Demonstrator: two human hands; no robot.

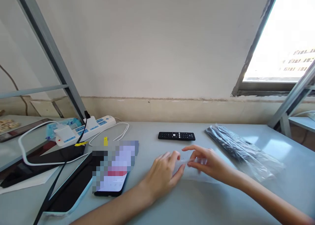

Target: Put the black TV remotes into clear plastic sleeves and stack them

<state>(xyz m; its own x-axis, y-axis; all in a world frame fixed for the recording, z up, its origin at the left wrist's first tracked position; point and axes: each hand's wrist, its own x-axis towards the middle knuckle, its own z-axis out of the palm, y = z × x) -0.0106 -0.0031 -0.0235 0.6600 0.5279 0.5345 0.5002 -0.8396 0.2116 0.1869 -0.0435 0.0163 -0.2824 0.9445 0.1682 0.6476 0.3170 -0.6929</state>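
Both hands are over the middle of the grey desk, close together at a clear plastic film or bag (188,172). My left hand (164,172) is on its left side, thumb and index finger curled around its edge. My right hand (208,162) pinches the right part between thumb and fingers, with the index finger stretched out above. The film is thin and see-through, so its full outline is hard to make out. Behind the hands lies a black remote control (176,136), flat on the desk, touched by neither hand.
A dark item in clear plastic wrapping (236,146) lies at the right. At the left are a lit phone (114,172), a black tablet-like item (73,182), a white power strip (85,129) and cables. Metal frame posts stand at both sides.
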